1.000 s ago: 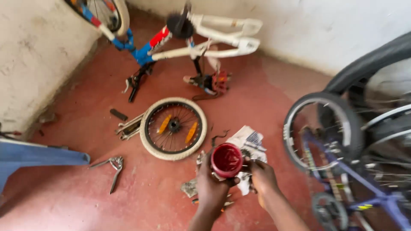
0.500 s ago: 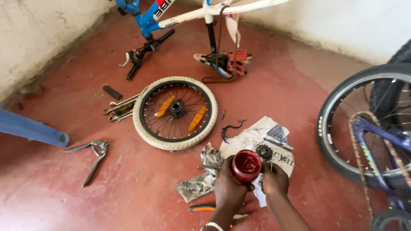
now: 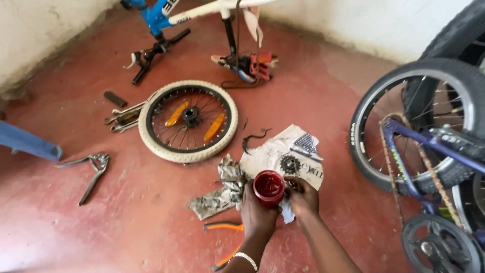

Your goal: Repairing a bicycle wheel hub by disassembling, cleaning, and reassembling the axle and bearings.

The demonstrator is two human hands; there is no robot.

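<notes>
My left hand [image 3: 257, 215] grips a small round red tub [image 3: 269, 187], its open mouth facing up. My right hand [image 3: 303, 198] is beside the tub, fingers curled by its rim over a sheet of printed paper [image 3: 283, 151] on the floor. Whether the right fingers hold anything is hidden. A small toothed sprocket [image 3: 290, 164] lies on the paper just beyond my right hand. A dirty crumpled rag [image 3: 221, 194] lies left of the tub.
A small white-tyred wheel [image 3: 188, 120] lies flat ahead. An upturned blue-and-white bicycle frame [image 3: 166, 15] stands beyond it. Spanners [image 3: 123, 117] and large pliers [image 3: 90, 173] lie left, orange-handled pliers [image 3: 225, 241] under my wrist. A blue bicycle [image 3: 429, 146] stands right.
The view has tipped down and closer to the floor. My hands with the red tub have come lower over the paper, near the sprocket.
</notes>
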